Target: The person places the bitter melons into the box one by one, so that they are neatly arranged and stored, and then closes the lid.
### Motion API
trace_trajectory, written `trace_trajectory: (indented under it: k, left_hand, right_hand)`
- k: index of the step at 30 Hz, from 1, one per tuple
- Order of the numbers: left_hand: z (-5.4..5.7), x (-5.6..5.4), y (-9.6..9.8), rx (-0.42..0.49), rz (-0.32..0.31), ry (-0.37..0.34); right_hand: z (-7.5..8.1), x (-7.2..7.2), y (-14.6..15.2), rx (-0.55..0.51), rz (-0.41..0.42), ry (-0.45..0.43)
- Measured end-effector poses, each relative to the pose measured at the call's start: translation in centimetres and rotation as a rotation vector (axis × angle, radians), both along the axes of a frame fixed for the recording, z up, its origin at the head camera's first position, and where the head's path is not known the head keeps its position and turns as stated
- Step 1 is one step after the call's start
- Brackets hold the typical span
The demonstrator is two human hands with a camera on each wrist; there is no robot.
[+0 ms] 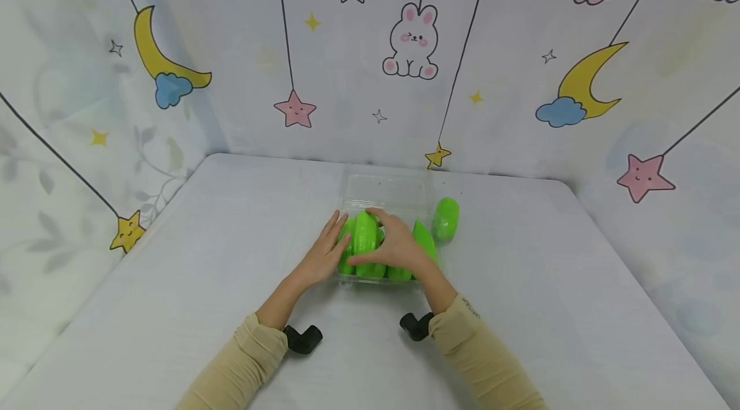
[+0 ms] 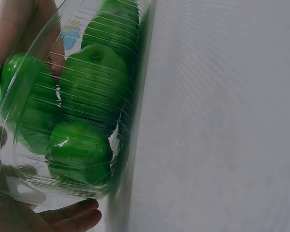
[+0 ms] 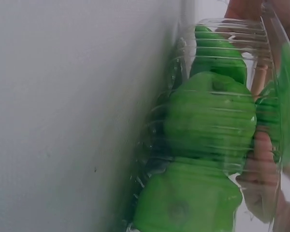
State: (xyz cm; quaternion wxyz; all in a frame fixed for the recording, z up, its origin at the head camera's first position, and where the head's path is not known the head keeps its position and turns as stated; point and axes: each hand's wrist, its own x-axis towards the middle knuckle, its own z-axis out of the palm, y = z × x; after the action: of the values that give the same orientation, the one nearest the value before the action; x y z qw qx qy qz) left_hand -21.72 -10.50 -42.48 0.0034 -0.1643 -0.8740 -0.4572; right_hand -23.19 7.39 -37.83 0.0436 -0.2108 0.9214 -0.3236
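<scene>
A clear plastic box [image 1: 378, 281] holds several glossy, bright green, fruit-like pieces, whose exact kind I cannot tell. My right hand [image 1: 399, 246] reaches over the box and grips a long green piece [image 1: 365, 236] between thumb and fingers; this piece lies above the others at the left part. At the box's left end is my left hand [image 1: 320, 258], its fingers extended along the side. In the left wrist view, fingertips [image 2: 79, 215] lie beside the ribbed wall. Through the plastic, the right wrist view shows green pieces [image 3: 210, 113] lying in a row.
One more green piece [image 1: 446, 219] lies on the white table [image 1: 520, 281], right of the box. The box's clear lid [image 1: 387, 190] is folded back behind it. Dark wrist-camera mounts [image 1: 303, 339] sit under both wrists. A patterned cloth [image 1: 358, 63] hangs behind the table.
</scene>
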Motion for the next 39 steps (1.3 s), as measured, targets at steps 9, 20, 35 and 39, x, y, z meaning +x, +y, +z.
trace_trajectory:
  k: [9, 20, 35, 39]
  left_hand:
    - [0.0, 0.0, -0.1, -0.005, -0.002, -0.002]
    - [0.0, 0.1, 0.0, -0.006, 0.0, 0.001]
    - [0.0, 0.0, 0.0, -0.005, 0.006, -0.005]
    - [-0.1, 0.0, 0.1, -0.009, 0.015, -0.004]
  right_hand:
    - [-0.5, -0.1, -0.6, 0.011, -0.027, 0.004]
    - [-0.4, -0.1, -0.5, 0.0, -0.052, -0.01]
    - [0.7, -0.1, 0.3, -0.025, -0.046, -0.023]
    - [0.9, -0.1, 0.7, -0.026, -0.056, -0.028]
